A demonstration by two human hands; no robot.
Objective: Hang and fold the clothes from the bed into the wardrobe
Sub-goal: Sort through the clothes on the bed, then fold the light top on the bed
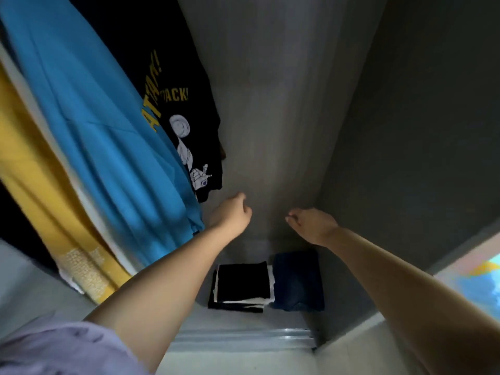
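Observation:
I look down into a grey wardrobe [270,104]. On the left hang a yellow garment [40,185], a blue shirt [94,125] and a black printed T-shirt [178,77]. On the wardrobe floor lie a folded black garment with white edges [242,284] and a folded dark blue garment [297,280] side by side. My left hand [232,215] reaches in beside the blue shirt's hem, fingers loosely curled and holding nothing. My right hand [311,223] is stretched in above the folded pile, fingers loosely curled, also holding nothing.
The wardrobe's right side wall [405,131] stands close to my right arm. A sliding-door track [243,339] runs along the front edge of the floor. A patterned blue surface [484,282] shows at the far right.

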